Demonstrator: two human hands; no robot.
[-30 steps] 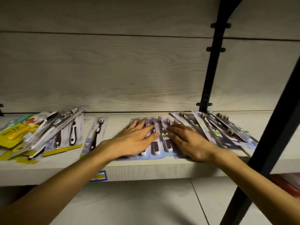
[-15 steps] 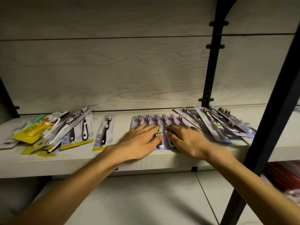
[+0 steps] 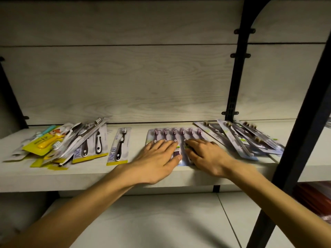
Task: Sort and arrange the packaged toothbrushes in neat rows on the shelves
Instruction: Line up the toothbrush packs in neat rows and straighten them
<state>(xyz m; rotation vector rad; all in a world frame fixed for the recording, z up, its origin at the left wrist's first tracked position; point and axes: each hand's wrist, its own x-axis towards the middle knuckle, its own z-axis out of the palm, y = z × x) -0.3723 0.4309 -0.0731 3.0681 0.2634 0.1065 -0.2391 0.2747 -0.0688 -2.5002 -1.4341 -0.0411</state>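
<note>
A row of purple toothbrush packs (image 3: 176, 134) lies flat in the middle of the pale wooden shelf (image 3: 89, 174). My left hand (image 3: 157, 161) rests flat on their left half, fingers straight. My right hand (image 3: 206, 155) presses on their right half, fingers slightly bent. A single black JING PAI toothbrush pack (image 3: 119, 146) lies to the left. Further left sits a jumbled heap of packs (image 3: 60, 144) with a yellow child's toothbrush pack (image 3: 44, 142). To the right several long packs (image 3: 240, 138) fan out, overlapping.
A black metal upright (image 3: 234, 68) stands against the back panel behind the right packs. A slanted black frame post (image 3: 302, 133) crosses the right foreground. Red objects (image 3: 315, 199) sit on the lower shelf at right. The floor below is pale tile.
Both hands have slid toward the near edge of the purple packs, uncovering the brush heads. The view has shifted so the shelf sits a little higher and the left heap shows fuller.
</note>
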